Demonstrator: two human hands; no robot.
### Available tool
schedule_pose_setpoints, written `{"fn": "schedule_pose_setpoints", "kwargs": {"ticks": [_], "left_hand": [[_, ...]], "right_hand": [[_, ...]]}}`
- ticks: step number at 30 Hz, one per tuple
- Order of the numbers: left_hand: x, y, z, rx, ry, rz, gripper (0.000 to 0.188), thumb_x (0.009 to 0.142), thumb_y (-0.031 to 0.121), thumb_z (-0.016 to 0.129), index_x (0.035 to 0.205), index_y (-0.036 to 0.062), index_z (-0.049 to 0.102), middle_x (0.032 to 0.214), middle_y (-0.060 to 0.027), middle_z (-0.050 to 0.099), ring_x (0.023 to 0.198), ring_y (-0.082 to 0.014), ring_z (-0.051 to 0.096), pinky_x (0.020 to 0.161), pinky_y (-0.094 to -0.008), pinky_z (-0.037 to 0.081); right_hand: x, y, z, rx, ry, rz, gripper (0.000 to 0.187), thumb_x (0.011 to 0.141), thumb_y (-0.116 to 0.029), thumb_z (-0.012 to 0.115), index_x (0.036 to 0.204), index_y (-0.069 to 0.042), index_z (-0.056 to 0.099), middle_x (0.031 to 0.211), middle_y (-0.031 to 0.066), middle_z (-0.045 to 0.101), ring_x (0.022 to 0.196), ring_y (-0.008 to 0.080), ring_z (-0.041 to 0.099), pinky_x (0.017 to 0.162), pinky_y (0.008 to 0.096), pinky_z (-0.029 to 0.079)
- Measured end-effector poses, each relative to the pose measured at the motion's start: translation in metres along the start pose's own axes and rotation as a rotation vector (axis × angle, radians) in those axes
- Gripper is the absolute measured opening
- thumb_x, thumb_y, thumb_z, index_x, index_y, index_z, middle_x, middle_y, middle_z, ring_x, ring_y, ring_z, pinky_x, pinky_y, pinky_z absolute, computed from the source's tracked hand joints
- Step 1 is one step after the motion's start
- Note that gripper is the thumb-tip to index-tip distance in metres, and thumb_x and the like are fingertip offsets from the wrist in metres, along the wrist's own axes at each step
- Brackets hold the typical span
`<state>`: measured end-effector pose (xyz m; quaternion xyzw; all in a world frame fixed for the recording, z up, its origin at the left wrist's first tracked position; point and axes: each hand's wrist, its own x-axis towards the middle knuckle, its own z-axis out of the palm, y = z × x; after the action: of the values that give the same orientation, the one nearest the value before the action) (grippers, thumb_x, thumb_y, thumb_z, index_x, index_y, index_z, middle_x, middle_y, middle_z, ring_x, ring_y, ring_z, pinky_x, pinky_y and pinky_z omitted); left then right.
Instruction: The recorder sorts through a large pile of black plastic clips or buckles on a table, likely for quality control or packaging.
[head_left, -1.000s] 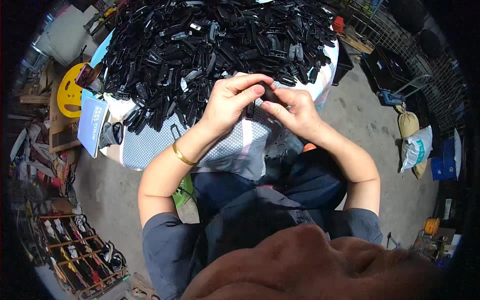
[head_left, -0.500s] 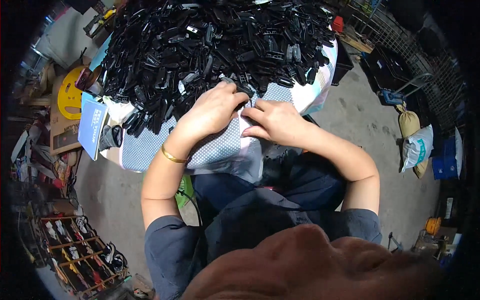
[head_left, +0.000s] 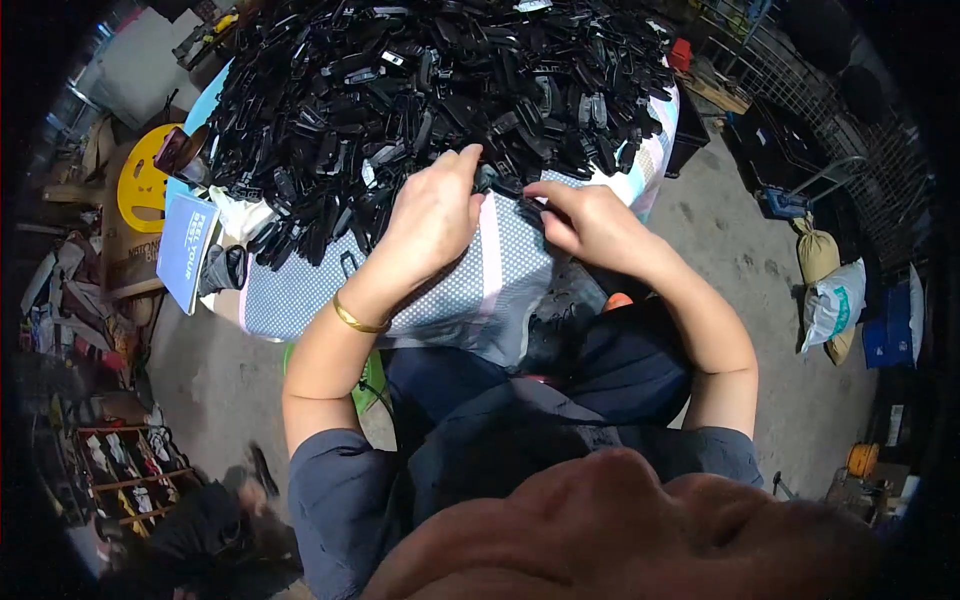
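Observation:
A large heap of small, glossy black plastic parts (head_left: 420, 95) covers the far side of a table with a dotted grey-white cloth (head_left: 300, 300). My left hand (head_left: 437, 212) is at the heap's near edge, its fingers together against a dark piece (head_left: 486, 180); whether it grips that piece is partly hidden. Just to its right, my right hand (head_left: 597, 228) pinches a black plastic piece (head_left: 533, 208) between thumb and forefinger above the cloth. A single thin black part (head_left: 349, 264) lies apart on the cloth, left of my left forearm.
A blue box (head_left: 186, 250), sunglasses (head_left: 182, 155) and a crumpled white cloth (head_left: 240, 215) are at the table's left edge. A yellow plastic stool (head_left: 145, 180) stands beyond. Sacks (head_left: 835, 300) rest on the floor at right. Another person (head_left: 205, 535) is at lower left.
My hands have moved apart, the right one shifting right with a black piece now showing in its fingers. A person has come into view at lower left.

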<state>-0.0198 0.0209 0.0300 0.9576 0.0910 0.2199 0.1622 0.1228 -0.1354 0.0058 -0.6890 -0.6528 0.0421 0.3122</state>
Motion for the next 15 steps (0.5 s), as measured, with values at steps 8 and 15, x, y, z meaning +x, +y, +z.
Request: {"fn": "schedule_pose_setpoints", "kwargs": {"ticks": [8,15], "left_hand": [[0.008,-0.002,0.016,-1.015,-0.201,-0.439,0.031,0.084,0.005,0.058,0.114,-0.0040,0.052,0.073,-0.0025,0.056,0.057,-0.0071,0.057,0.050,-0.0195,0.049],[0.006,-0.006,0.035,-0.999,-0.187,-0.453,0.019,0.081,0.002,0.061,0.098,-0.0041,0.056,0.076,-0.0055,0.061,0.060,-0.0088,0.058,0.056,-0.0203,0.050]], "right_hand": [[0.007,0.013,0.018,0.928,0.137,0.269,0.023,0.093,-0.012,0.042,0.110,0.002,0.050,0.086,0.0066,0.061,0.073,0.0104,0.059,0.066,0.0234,0.048],[0.008,0.035,0.030,0.810,0.076,0.175,0.021,0.088,-0.006,0.050,0.105,0.005,0.055,0.085,0.0063,0.063,0.074,0.0082,0.059,0.066,0.0216,0.048]]}}
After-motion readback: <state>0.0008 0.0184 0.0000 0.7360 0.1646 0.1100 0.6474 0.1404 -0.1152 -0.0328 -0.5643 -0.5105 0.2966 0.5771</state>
